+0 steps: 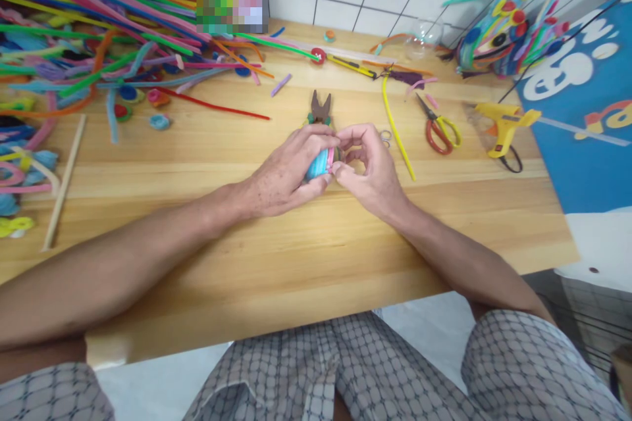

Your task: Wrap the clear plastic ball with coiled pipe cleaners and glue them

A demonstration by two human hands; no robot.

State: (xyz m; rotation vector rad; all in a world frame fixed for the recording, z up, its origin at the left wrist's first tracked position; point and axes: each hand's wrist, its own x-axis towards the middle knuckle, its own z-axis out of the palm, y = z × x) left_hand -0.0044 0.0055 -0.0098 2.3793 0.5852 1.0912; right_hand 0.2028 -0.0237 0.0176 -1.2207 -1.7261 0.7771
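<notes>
Centre of frame: left hand (284,174) grips a blue wrapped piece (317,166); right hand (368,171) pinches its pink band (330,159), apparently winding; next calls, presumably, for steady tension.

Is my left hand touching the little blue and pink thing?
Touching. In the head view, your left hand wraps the blue and pink thing, fingers over its far side, thumb along its near edge.
</notes>
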